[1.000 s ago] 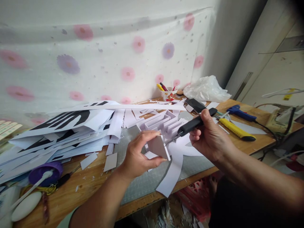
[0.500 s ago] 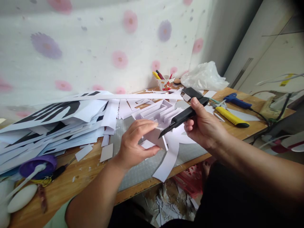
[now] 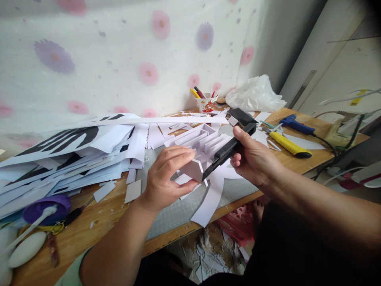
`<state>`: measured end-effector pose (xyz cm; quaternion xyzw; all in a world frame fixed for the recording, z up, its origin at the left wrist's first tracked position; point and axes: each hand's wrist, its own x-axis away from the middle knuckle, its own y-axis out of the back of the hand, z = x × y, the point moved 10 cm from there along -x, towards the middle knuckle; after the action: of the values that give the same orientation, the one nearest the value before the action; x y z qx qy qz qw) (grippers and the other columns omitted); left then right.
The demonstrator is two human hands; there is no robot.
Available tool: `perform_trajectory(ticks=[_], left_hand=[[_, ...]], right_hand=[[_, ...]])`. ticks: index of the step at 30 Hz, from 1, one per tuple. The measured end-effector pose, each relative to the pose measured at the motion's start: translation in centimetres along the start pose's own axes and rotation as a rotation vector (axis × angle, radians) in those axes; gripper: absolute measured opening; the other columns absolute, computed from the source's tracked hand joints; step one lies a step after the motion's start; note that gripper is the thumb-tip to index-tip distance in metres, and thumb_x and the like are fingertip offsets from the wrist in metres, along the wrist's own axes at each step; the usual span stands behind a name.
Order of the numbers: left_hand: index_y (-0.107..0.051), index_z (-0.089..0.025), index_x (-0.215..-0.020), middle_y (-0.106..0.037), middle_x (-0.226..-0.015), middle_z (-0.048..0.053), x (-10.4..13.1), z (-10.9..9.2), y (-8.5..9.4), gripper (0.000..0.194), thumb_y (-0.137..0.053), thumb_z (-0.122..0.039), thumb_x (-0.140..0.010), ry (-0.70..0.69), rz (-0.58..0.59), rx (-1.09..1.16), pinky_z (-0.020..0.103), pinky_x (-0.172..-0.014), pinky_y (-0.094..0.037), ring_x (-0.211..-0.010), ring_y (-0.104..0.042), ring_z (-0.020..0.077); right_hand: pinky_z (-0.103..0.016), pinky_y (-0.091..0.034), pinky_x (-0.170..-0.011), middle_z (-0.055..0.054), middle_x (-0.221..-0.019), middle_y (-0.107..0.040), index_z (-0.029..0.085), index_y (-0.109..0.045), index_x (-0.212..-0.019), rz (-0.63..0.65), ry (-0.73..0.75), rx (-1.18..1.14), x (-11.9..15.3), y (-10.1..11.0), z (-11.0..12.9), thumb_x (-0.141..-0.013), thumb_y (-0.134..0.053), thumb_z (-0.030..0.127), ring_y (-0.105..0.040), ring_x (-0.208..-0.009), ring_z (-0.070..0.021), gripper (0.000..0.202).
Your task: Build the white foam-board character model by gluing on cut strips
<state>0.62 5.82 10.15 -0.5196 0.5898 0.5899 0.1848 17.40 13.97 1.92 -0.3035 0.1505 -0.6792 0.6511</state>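
Observation:
My left hand [image 3: 169,174] grips a small white board piece [image 3: 191,170] between the thumb below and the fingers above. In my right hand [image 3: 253,157] is a black utility knife [image 3: 230,147], its dark blade angled down to the left against the right edge of the piece. Behind them, a white structure of upright board strips [image 3: 205,137] stands on the grey cutting mat [image 3: 169,216]. A curved white strip [image 3: 210,202] lies on the mat and pokes past the table's front edge.
Printed sheets [image 3: 74,159] are piled at left, beside a purple bowl [image 3: 47,208]. A yellow cutter [image 3: 290,145] and blue glue gun [image 3: 297,124] lie at right. A cup of pens [image 3: 206,104] and a plastic bag [image 3: 256,95] stand at the back. Scraps litter the floor.
The knife blade has come to the right edge of the white piece. The piece has turned in my left hand, showing a broader face. The view has shifted slightly.

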Motion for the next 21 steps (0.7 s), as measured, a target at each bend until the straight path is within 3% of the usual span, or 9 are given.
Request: perform_trajectory(ticks=[8, 21], left_hand=[[-0.054, -0.021, -0.121, -0.062, -0.112, 0.013, 0.6, 0.8, -0.2, 0.07, -0.078, -0.006, -0.057, 0.061, -0.003, 0.053, 0.051, -0.092, -0.048, -0.106, -0.058, 0.0284], [-0.054, -0.022, -0.119, -0.063, -0.111, 0.013, 0.2, 0.3, -0.4, 0.068, -0.079, -0.007, -0.057, 0.031, 0.014, 0.051, 0.05, -0.091, -0.049, -0.105, -0.059, 0.0279]], right_hand=[[-0.012, -0.031, -0.027, 0.01, -0.045, -0.05, 0.02, -0.052, -0.065, -0.029, 0.098, -0.118, 0.4, -0.6, 1.3, -0.071, -0.072, 0.038, -0.041, -0.029, -0.0027, 0.027], [-0.012, -0.03, -0.026, 0.01, -0.044, -0.05, 0.019, -0.051, -0.064, -0.058, 0.059, -0.093, 0.2, -0.2, 1.0, -0.07, -0.074, 0.037, -0.039, -0.028, -0.0025, 0.029]])
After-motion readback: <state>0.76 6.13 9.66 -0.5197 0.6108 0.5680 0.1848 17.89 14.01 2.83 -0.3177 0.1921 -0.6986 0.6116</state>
